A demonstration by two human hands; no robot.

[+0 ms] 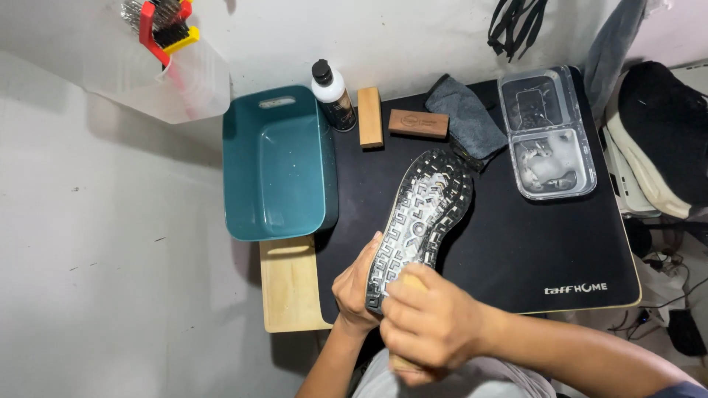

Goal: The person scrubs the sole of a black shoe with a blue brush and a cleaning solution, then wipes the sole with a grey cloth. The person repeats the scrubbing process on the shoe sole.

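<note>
Shoe (422, 214) held sole-up over the black mat (531, 250), heel end toward the person, toe pointing away at the grey cloth (466, 118). Sole tread looks wet and soapy.

Left hand (355, 289) wraps the heel end from the left, fingers closed around the shoe's side. Right hand (428, 324) is clenched over a wooden-handled brush (407, 362); only bits of pale wood show above and below the fist, bristles hidden against the heel tread.

Risks, as I judge them:
- Only the heel is gripped. The long toe end hangs free beyond the hold; a hard scrub stroke could twist a soapy shoe out of the left hand.
- Suds flung forward of the grip would land on the two wooden blocks (398, 121) and the bottle (333, 96).
- Teal tub (276, 166) sits up and left of the grip, clear tray with foam (549, 136) up and right. A slipped shoe or swinging elbow could knock either.
- Wet fingers on the wood handle may slide.
</note>
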